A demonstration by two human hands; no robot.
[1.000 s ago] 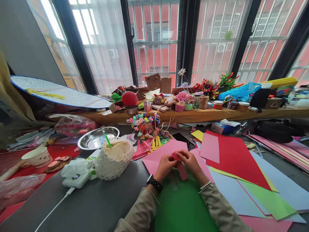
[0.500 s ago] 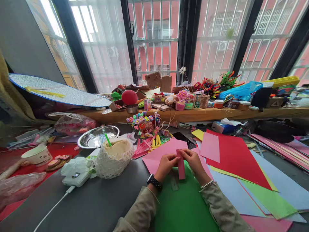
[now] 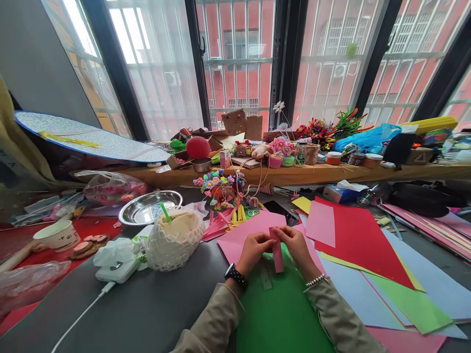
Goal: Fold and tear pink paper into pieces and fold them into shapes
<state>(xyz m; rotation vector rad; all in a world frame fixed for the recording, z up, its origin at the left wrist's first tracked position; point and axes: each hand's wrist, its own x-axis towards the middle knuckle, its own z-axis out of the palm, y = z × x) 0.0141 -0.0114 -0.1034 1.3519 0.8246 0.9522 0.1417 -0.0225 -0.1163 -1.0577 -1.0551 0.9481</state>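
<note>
A narrow pink paper strip point(image 3: 277, 256) hangs between my hands, its lower end pointing down over the green mat point(image 3: 283, 314). My left hand point(image 3: 255, 250) pinches the strip's left edge near the top, with a dark watch on that wrist. On the other side my right hand point(image 3: 294, 242) grips the upper end between thumb and finger; a beaded bracelet circles that wrist. Beneath and behind the hands lies a larger pink sheet point(image 3: 235, 242). A small clear ruler-like piece point(image 3: 266, 281) rests on the mat, left of the strip.
Red paper point(image 3: 364, 240) and other coloured sheets spread at the right. A netted white foam-wrapped coconut point(image 3: 175, 240) with a green straw stands left, beside a steel plate point(image 3: 128, 211) and a white charger point(image 3: 116, 272). Cut pink strips point(image 3: 220, 225) and small scissors point(image 3: 252, 213) lie ahead.
The pink strip's lower end has swung slightly to the right. Both hands keep their hold and have hardly moved.
</note>
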